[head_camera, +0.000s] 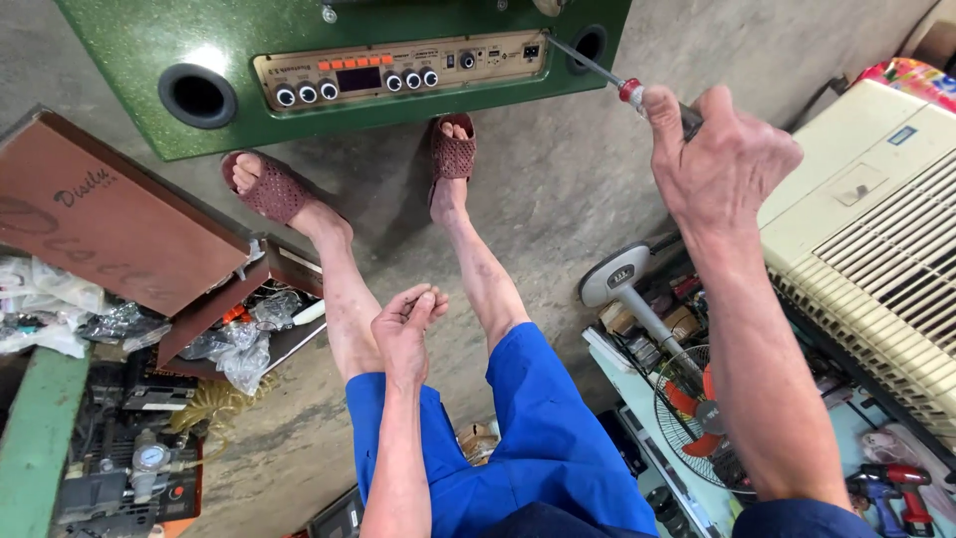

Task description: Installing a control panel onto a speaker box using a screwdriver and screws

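Overhead, a green speaker (149, 60) is lying on the concrete floor (558, 189), control panel (398, 70) facing up; right hand (722, 159) is clenching the screwdriver (637, 95) handle, shaft slanting up-left, tip meeting the panel's right end; left hand (406, 324) is hovering below the speaker, between the knees, fingertips pinched together around something tiny, too small to tell; sandalled feet (453, 149) are resting against the speaker's lower edge; a brown case (110, 214) is sitting lower-left of the speaker; a fan (687, 399) and a cream appliance (876, 239) are standing lower-right of it.
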